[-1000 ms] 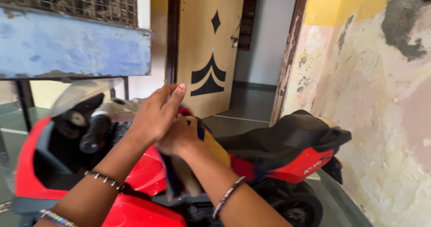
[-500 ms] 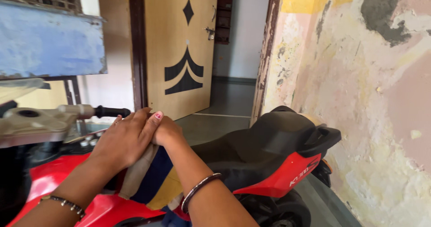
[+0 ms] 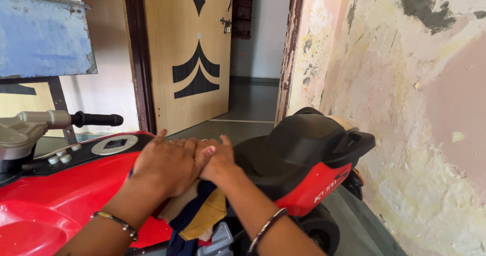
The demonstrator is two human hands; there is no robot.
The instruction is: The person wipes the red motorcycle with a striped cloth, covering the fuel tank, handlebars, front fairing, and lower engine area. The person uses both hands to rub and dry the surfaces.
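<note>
A red and black toy ride-on motorbike (image 3: pixel 61 195) stands in front of me, its black seat (image 3: pixel 298 142) toward the right. My left hand (image 3: pixel 164 165) lies flat on a multicoloured cloth (image 3: pixel 200 215) pressed against the bike's body just ahead of the seat. My right hand (image 3: pixel 217 162) rests beside it, fingers overlapping the left hand and gripping the same cloth. The cloth's navy, yellow and beige folds hang down below both hands. Both wrists wear bangles.
The bike's grey handlebar with black grip (image 3: pixel 93 119) sticks out at left. A peeling plaster wall (image 3: pixel 420 109) runs close along the right. A wooden door (image 3: pixel 187 53) stands ajar behind, with a hallway beyond. A blue panel (image 3: pixel 43 38) hangs at upper left.
Both hands have come down with the cloth onto the bike's body near the seat. The view has swung left to right, so the handlebar now sits further left.
</note>
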